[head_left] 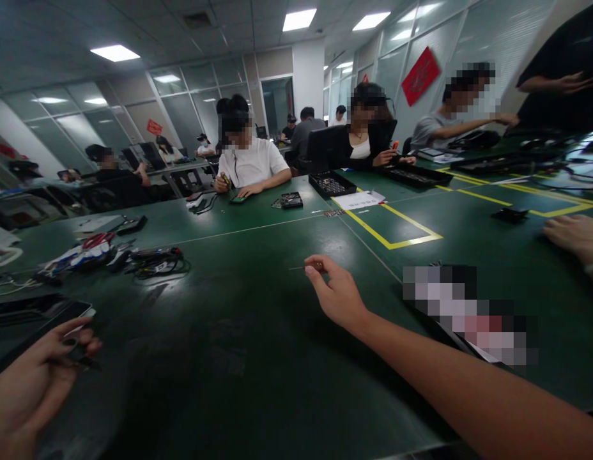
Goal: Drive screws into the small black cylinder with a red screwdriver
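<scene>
My right hand [337,291] is over the middle of the green table [258,383], thumb and fingers pinched together. A thin, straight, wire-like piece [295,268] sticks out leftward from its fingertips; the rest is hidden in the grip. At the lower left, my left hand [42,377] has its fingers curled around a small dark piece with a rounded end [72,348]; its kind is unclear. Just behind that hand lies a black tray-like object [32,313] with a pale corner.
Tangled cables [157,262] and tools lie at the left. Yellow tape [414,243] marks the table at the back right, near a paper sheet [358,200] and black parts tray [331,184]. A blurred-out item [469,313] lies beside my right forearm. Another person's hand [572,236] rests far right; several people sit opposite.
</scene>
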Demonstrator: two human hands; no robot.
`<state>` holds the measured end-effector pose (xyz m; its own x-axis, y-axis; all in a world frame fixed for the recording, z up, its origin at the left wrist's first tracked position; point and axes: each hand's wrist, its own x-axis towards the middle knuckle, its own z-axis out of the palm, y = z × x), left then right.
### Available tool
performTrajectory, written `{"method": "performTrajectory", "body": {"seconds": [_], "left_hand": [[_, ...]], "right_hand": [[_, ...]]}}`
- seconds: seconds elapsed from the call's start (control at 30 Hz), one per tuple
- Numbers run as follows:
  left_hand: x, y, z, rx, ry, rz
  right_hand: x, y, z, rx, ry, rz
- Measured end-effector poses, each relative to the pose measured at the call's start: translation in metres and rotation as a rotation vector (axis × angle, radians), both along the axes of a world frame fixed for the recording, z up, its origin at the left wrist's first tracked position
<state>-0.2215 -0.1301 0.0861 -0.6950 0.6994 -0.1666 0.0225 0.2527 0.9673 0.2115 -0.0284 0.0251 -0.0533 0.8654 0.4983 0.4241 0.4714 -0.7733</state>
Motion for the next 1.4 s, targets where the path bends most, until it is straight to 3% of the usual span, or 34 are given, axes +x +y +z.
{"method": "performTrajectory", "body": {"seconds": [0.1, 0.23, 0.4, 0.57, 0.67, 0.8, 0.93, 1.2, 1.4], "left_hand": [[0.030, 0.019, 0.005, 0.053, -0.117, -0.059], [0.077, 0.048, 0.004, 0.065, 0.014, -0.364], [0.143, 0.082, -0.011, 0.079, 0.176, -0.754], [0.206, 0.108, -0.025, 0.118, 0.323, -0.939], [0.231, 0.121, -0.043, 0.190, 0.405, -1.011], [0.243, 0.126, -0.067, 0.290, 0.524, -1.091], [0.235, 0.121, -0.080, 0.343, 0.676, -1.215], [0.227, 0.125, -0.086, 0.340, 0.616, -0.963], [0.226, 0.129, -0.086, 0.423, 0.652, -0.943]], "right_hand": [[0.000, 0.000, 0.002, 0.000, -0.009, -0.001], [0.001, 0.000, 0.004, -0.021, -0.024, 0.004], [0.000, -0.002, 0.006, -0.058, -0.031, 0.007], [0.001, -0.005, 0.010, -0.035, -0.034, 0.005], [0.002, -0.005, 0.011, -0.028, -0.033, -0.017], [0.002, -0.007, 0.010, -0.010, -0.040, -0.046], [0.001, -0.009, 0.011, 0.001, -0.026, -0.045], [0.002, -0.007, 0.007, 0.011, 0.070, -0.001], [0.002, -0.007, 0.005, -0.021, 0.098, 0.018]]}}
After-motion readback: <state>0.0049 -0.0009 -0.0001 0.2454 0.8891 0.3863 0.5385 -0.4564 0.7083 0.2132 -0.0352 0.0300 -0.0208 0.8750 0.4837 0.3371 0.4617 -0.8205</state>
